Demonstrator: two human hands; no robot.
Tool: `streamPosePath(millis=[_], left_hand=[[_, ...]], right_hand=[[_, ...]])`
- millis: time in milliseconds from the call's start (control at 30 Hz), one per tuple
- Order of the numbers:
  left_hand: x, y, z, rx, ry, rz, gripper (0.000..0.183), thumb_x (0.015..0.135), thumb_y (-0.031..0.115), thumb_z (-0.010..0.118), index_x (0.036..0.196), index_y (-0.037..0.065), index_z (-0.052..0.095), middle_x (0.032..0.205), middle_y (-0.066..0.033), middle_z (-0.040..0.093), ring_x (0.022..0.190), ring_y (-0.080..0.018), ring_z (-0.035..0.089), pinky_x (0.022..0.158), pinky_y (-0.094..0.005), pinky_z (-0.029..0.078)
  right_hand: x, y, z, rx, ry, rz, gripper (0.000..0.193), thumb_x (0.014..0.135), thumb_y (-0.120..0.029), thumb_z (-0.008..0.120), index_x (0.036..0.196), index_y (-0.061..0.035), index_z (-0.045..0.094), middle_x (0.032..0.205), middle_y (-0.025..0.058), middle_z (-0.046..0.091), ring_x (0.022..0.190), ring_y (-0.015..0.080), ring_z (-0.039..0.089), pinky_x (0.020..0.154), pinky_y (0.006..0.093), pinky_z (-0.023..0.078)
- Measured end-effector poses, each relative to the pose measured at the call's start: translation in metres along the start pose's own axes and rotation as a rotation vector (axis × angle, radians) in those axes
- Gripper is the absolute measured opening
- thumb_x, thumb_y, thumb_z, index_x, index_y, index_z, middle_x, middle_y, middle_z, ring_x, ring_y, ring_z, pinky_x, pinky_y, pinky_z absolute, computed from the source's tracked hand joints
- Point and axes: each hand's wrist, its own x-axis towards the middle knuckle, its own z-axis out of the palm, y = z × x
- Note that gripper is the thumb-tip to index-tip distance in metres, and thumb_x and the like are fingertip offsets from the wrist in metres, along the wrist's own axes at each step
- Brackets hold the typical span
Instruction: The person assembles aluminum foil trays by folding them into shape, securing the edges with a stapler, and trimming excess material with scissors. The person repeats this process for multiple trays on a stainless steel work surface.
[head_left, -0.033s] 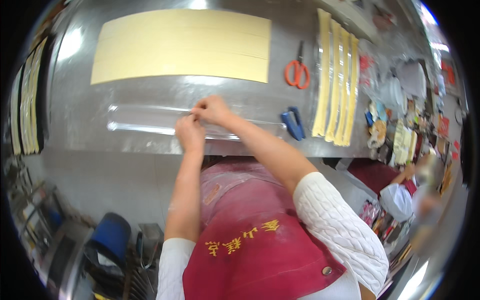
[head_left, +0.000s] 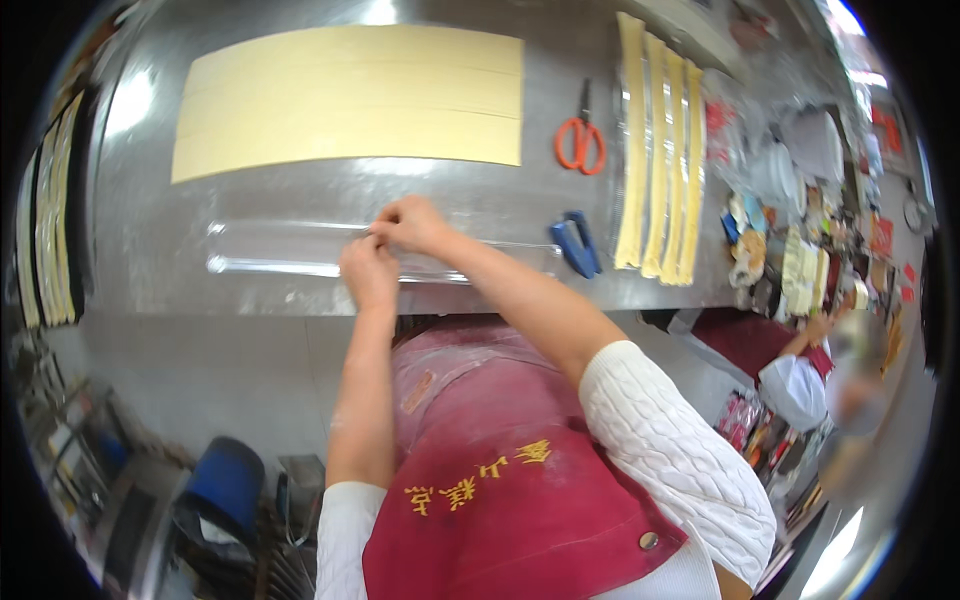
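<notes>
A long, narrow clear plastic sleeve or tray [head_left: 275, 265] lies lengthwise along the near edge of the metal table. Over its middle my two hands meet, fingertips touching. My left hand [head_left: 370, 274] is closed in a pinch, and my right hand [head_left: 412, 226] pinches right beside it from above. Whatever sits between the fingers is too small or hidden to make out. Beyond the hands lies a wide, flat pale-yellow sheet [head_left: 350, 95] scored with lengthwise lines. To the right rest a blue stapler-like tool [head_left: 575, 245] and orange-handled scissors [head_left: 580, 145].
Several long yellow strips in clear plastic [head_left: 660, 160] line the table's right side. More wrapped strips [head_left: 50, 215] stand at the far left. A blue bin [head_left: 222, 490] is on the floor, lower left. Another person in a maroon apron [head_left: 745, 345] works at the right, near a cluttered bench.
The whole view has shifted slightly, so the table things appear a little further left. My hands keep the same pinch over the clear plastic.
</notes>
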Motion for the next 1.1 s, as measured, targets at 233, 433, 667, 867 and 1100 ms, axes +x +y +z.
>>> streamPosePath(millis=[233, 433, 667, 867, 1100], left_hand=[[-0.012, 0.001, -0.057, -0.492, -0.043, -0.268, 0.036, 0.095, 0.028, 0.042, 0.093, 0.001, 0.066, 0.083, -0.0146, 0.065, 0.085, -0.0272, 0.06, 0.078, -0.04, 0.044], [-0.046, -0.045, -0.095, -1.318, -0.201, -0.469, 0.054, 0.1, 0.037, 0.029, 0.096, -0.006, 0.063, 0.091, -0.0152, 0.065, 0.094, -0.0239, 0.06, 0.086, -0.0343, 0.043], [-0.054, -0.031, -0.11, -1.73, -0.118, -0.738, 0.047, 0.099, 0.033, 0.039, 0.118, -0.008, 0.051, 0.117, -0.0208, 0.057, 0.112, -0.0263, 0.054, 0.098, -0.0354, 0.041], [-0.062, -0.046, -0.127, -2.182, -0.04, -0.59, 0.045, 0.099, 0.032, 0.036, 0.126, -0.002, 0.049, 0.13, -0.0167, 0.051, 0.123, -0.0238, 0.047, 0.101, -0.0369, 0.04], [-0.076, -0.057, -0.144, -2.319, 0.099, -0.515, 0.044, 0.098, 0.032, 0.041, 0.128, 0.001, 0.047, 0.137, -0.0143, 0.045, 0.129, -0.0216, 0.04, 0.106, -0.0374, 0.034]], right_hand=[[-0.033, -0.036, -0.02, 0.436, 0.283, -0.02, 0.032, 0.089, -0.029, 0.05, 0.078, -0.0025, 0.064, 0.058, 0.0086, 0.057, 0.057, 0.022, 0.057, 0.059, 0.0357, 0.046], [-0.063, -0.048, -0.004, 0.63, 0.187, 0.011, 0.042, 0.093, -0.03, 0.046, 0.06, -0.0051, 0.05, 0.055, 0.0027, 0.048, 0.05, 0.0137, 0.04, 0.051, 0.0299, 0.036], [-0.073, -0.066, 0.004, 1.344, -0.288, 0.235, 0.054, 0.096, -0.048, 0.038, 0.056, -0.0141, 0.03, 0.052, -0.0014, 0.036, 0.053, 0.0126, 0.04, 0.055, 0.0272, 0.035], [-0.083, -0.108, 0.009, 1.388, -0.491, 0.314, 0.082, 0.091, -0.066, 0.011, 0.106, -0.0022, 0.061, 0.101, 0.0138, 0.065, 0.099, 0.0241, 0.059, 0.084, 0.0326, 0.043], [-0.088, -0.132, 0.027, 1.337, -0.503, 0.211, 0.093, 0.085, -0.07, -0.001, 0.141, -0.0039, 0.033, 0.143, 0.0111, 0.038, 0.135, 0.0232, 0.029, 0.11, 0.0374, 0.02]])
